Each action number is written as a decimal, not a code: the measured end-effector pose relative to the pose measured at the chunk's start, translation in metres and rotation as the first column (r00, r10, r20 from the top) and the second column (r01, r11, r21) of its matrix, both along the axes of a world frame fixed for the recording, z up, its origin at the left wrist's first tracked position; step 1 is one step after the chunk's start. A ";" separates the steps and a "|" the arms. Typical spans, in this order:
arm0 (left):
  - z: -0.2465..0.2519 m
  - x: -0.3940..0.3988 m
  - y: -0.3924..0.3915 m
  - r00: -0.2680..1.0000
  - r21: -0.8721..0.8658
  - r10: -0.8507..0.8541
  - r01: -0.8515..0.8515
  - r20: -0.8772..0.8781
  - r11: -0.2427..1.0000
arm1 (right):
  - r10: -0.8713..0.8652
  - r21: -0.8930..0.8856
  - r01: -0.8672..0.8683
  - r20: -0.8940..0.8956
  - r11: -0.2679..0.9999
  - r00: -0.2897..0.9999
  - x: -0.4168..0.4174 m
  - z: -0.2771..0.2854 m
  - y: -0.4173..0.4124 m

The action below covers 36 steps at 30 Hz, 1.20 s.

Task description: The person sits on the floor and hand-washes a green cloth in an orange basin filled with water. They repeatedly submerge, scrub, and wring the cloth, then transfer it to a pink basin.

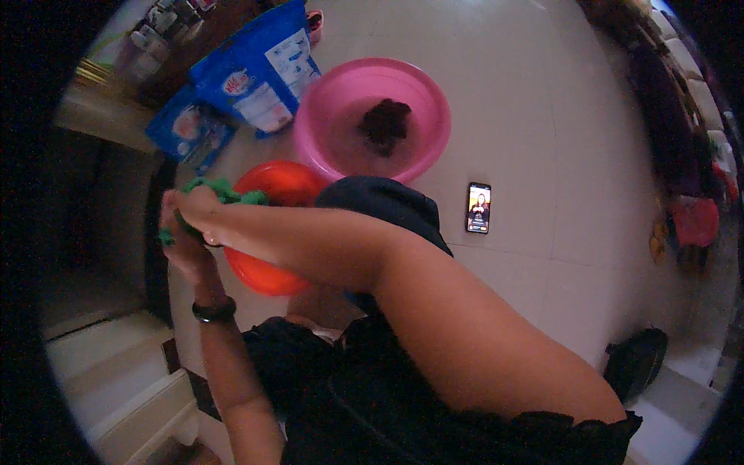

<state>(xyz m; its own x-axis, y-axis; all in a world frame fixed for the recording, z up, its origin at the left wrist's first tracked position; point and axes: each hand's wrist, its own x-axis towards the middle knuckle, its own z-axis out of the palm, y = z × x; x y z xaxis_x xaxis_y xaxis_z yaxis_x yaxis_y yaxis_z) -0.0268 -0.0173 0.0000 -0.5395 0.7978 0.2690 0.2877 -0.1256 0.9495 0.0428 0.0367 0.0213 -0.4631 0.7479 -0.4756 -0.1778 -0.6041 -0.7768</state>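
Observation:
Both my hands are together at the left, gripping a bunched green cloth [218, 189]. My right hand [199, 206] reaches across my body and lies above my left hand [189, 253], which has a dark bracelet at its wrist. Some of the cloth pokes out past the fingers, and the rest is hidden in the grip. Just right of the hands is an orange-red plastic basin [270, 276], partly covered by my right forearm. Beyond it a large pink basin [433, 119] stands on the floor. A dark, crumpled cloth [385, 125] lies in the pink basin.
Two blue printed packets, a large one [250, 75] and a smaller one [189, 131], stand left of the pink basin. A phone [478, 208] with a lit screen lies on the tiled floor [523, 145]. Pale steps [128, 372] are at lower left.

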 end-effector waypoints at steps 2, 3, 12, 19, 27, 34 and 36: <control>0.022 0.051 0.000 0.955 0.197 -0.151 0.204 -0.255 0.959 | -0.040 -0.050 0.027 -0.282 0.998 0.959 -0.005 -0.014 0.027; 0.028 0.064 0.000 0.896 0.160 -0.152 0.237 -0.417 0.958 | -0.033 -0.052 0.021 -0.226 0.998 0.974 -0.004 -0.014 0.031; 0.011 -0.002 0.014 0.918 0.019 -0.102 0.118 -0.383 0.993 | 0.002 -0.056 -0.015 -0.213 0.998 0.977 -0.017 -0.030 0.023; -0.011 0.012 0.021 0.672 0.259 0.154 0.058 -0.724 0.964 | -0.135 -0.289 0.050 -0.283 0.956 0.949 0.001 0.001 0.013; 0.002 0.032 0.016 0.914 0.243 -0.014 0.122 -0.405 0.962 | -0.142 -0.061 0.131 -0.569 0.990 0.810 -0.005 -0.043 0.024; 0.004 -0.025 0.029 0.998 0.058 0.007 -0.010 0.062 0.998 | -0.021 -0.173 -0.044 -0.357 0.984 0.934 -0.009 -0.017 0.017; 0.004 -0.019 0.026 0.998 0.035 -0.049 0.050 -0.031 0.998 | 0.052 -0.190 -0.149 -0.438 0.970 0.897 -0.007 -0.031 0.026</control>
